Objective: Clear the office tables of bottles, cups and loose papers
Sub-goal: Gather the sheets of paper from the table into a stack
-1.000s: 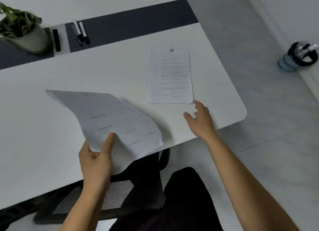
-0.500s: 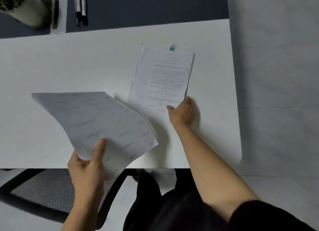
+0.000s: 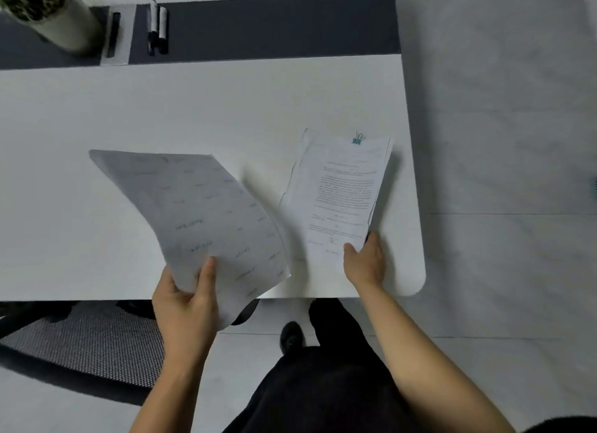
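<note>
My left hand (image 3: 187, 306) grips the lower corner of a loose sheaf of printed papers (image 3: 200, 213), held up above the near edge of the white table (image 3: 161, 109). My right hand (image 3: 365, 261) pinches the bottom edge of a clipped document (image 3: 339, 200), a stack of typed pages held by a small teal binder clip (image 3: 357, 139) at its top. That stack is lifted at my end and tilted, its far end close to the tabletop near the table's right edge.
A potted plant (image 3: 48, 15) stands at the back left on a dark strip (image 3: 274, 25), beside a small white tray (image 3: 118, 35) and two markers (image 3: 157, 28). A black mesh chair (image 3: 80, 342) is below the table at left. Grey floor (image 3: 500, 109) lies to the right.
My right hand reached the clipped document, took hold of its bottom edge and lifted it off the table. The view has shifted so the table's front edge shows.
</note>
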`<state>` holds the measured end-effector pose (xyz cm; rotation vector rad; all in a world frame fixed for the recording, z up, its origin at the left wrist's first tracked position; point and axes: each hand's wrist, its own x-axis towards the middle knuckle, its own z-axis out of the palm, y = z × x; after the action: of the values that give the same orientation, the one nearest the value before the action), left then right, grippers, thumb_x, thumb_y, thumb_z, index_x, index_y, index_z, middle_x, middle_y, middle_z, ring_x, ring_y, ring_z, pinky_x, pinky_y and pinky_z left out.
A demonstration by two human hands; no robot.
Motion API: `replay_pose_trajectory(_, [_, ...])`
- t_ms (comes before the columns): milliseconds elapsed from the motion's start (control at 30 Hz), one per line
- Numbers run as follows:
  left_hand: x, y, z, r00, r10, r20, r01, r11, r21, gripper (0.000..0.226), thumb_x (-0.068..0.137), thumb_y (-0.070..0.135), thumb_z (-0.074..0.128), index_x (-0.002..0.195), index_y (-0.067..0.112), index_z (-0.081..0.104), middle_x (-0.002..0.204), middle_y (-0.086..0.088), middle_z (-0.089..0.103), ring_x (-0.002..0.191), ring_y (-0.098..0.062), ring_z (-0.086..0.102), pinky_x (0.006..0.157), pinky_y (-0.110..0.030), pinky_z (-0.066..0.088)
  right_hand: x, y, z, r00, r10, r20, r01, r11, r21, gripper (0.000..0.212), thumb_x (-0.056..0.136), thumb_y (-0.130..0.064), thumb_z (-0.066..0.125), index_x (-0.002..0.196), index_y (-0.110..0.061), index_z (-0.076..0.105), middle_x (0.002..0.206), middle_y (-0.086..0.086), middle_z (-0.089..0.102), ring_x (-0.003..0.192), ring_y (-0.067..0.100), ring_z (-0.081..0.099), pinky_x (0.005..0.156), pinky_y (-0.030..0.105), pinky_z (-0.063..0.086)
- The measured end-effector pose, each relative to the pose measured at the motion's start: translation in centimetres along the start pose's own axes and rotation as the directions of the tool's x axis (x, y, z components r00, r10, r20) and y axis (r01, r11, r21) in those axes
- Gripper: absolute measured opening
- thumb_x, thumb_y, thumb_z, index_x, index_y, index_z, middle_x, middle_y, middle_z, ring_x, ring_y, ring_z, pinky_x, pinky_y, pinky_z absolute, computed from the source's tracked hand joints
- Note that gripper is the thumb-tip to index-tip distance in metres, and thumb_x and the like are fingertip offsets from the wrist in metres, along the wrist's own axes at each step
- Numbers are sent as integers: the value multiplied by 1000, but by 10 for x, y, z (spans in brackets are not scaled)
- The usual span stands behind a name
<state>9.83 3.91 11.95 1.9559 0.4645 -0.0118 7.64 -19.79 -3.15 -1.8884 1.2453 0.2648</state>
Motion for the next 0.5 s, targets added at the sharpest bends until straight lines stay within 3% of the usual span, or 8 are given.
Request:
replay_pose_trajectory(100, [-12, -6, -11, 997, 42, 65, -40, 999, -27, 13, 93, 12, 65, 105, 14, 67, 97, 12, 70, 88, 5, 64, 79, -20, 48, -28, 20, -22, 1000, 19, 14, -21, 992, 127, 27, 94, -12, 52, 120, -10, 46, 118, 7, 64, 88, 25, 56, 74, 31, 43])
replay_pose_trajectory(200, [-25, -5, -17, 984, 97, 147, -91, 995, -48, 21, 94, 11, 63, 113, 19, 64, 95, 23, 69, 90, 10, 62, 81, -14, 46, -59, 34, -55, 999, -34, -30, 39, 981, 190, 30, 94, -8, 51, 123, -11, 46, 110, 2, 62, 96, 26, 60, 74, 29, 41])
replay_pose_trajectory(300, [-38, 11, -19, 969, 160, 191, -139, 983, -117, 29, 95, 13, 61, 123, 19, 60, 103, 23, 67, 93, 13, 60, 82, -9, 44, -94, 41, -101, 987, -105, -123, 137, 946, 293, 34, 94, -9, 53, 127, -18, 47, 110, -1, 62, 97, 22, 61, 71, 29, 43])
replay_pose_trajectory(433, [-59, 48, -1, 943, 246, 224, -189, 951, -246, 26, 96, 10, 60, 120, 22, 60, 109, 17, 68, 98, 10, 62, 78, -6, 46, -122, 41, -168, 944, -242, -225, 318, 847, 427, 35, 96, -11, 58, 126, -26, 49, 112, -13, 63, 103, 15, 62, 87, 32, 49])
replay_pose_trajectory(500, [-70, 64, 15, 936, 278, 217, -212, 936, -282, 23, 95, 10, 60, 116, 20, 62, 105, 14, 69, 95, 6, 64, 75, -8, 49, -126, 41, -192, 927, -273, -258, 370, 785, 497, 37, 97, -10, 58, 129, -28, 53, 114, -21, 62, 105, 3, 61, 86, 22, 47])
